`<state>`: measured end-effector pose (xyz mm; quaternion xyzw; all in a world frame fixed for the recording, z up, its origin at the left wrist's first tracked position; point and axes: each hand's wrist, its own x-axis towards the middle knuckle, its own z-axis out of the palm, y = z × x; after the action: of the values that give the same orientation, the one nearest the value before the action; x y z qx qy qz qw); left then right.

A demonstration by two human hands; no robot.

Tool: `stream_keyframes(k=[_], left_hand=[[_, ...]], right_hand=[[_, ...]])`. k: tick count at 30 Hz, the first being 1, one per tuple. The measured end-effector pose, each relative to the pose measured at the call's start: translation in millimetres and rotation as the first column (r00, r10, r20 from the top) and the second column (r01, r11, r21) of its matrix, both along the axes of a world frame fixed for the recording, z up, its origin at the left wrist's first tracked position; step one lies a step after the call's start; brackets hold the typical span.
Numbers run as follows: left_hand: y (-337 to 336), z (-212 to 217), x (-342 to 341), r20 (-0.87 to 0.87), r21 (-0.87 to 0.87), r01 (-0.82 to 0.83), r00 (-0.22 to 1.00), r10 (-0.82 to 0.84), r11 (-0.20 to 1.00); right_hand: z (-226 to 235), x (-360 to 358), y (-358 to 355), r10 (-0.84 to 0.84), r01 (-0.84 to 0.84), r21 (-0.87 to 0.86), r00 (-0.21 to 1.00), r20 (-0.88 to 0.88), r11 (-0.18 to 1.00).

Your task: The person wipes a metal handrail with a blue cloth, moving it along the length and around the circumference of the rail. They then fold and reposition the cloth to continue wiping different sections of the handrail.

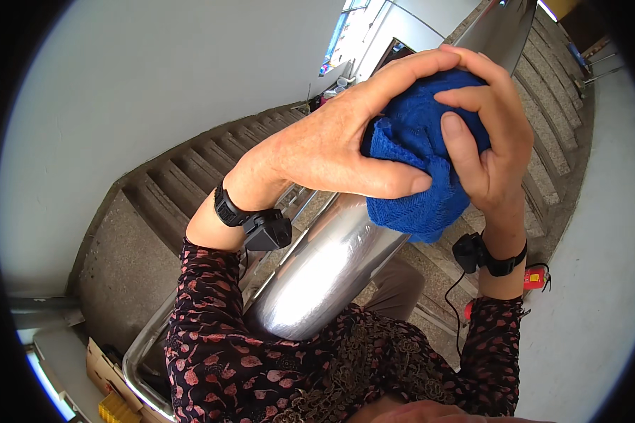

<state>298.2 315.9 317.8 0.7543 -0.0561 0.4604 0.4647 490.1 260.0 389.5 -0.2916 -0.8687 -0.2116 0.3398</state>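
Note:
A crumpled blue cloth (420,204) lies over the top of a shiny metal handrail (324,257), which runs from close to my body up and away to the far right. My left hand (346,134) presses on the cloth from the left, its thumb across the near part and its fingers arched over the far side. From the right, my right hand (497,134) grips the same cloth, thumb pressed into it and fingers curled. The fingertips of both hands meet at the top. Part of the rail under the cloth is hidden.
Stone stairs (190,169) curve along the white wall (155,77) at left, and more steps (543,113) lie at right. A thinner metal rail (137,352) bends at lower left, near cardboard (106,366). A red fire extinguisher (535,277) stands at right.

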Motion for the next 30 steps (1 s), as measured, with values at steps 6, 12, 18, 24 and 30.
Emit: stream_keyframes(k=[6,12,18,24,30], left_hand=[[1.6,-1.5,3.1,0.012,0.070,-0.034,0.999,0.033,0.997],[-0.1,4.8,10.2,-0.015,-0.036,-0.030,0.999,0.029,0.999],[6.0,13.1,26.8,0.031,-0.143,-0.076,0.996,0.081,0.987],[9.8,9.6,25.7,0.059,0.005,-0.134,0.989,0.134,0.991],[8.2,4.9,14.5,-0.056,-0.021,-0.075,0.996,0.074,0.997]], right_hand=[[1.4,3.8,9.8,0.078,-0.079,-0.007,0.995,-0.059,0.997],[0.8,21.6,25.8,0.132,-0.130,0.117,0.991,-0.008,0.985],[2.2,37.5,40.0,0.129,-0.135,0.211,0.991,0.043,0.968],[-3.9,40.3,40.8,0.133,-0.131,0.211,0.991,0.004,0.969],[-13.3,40.6,39.9,0.128,-0.112,0.218,0.990,-0.057,0.969]])
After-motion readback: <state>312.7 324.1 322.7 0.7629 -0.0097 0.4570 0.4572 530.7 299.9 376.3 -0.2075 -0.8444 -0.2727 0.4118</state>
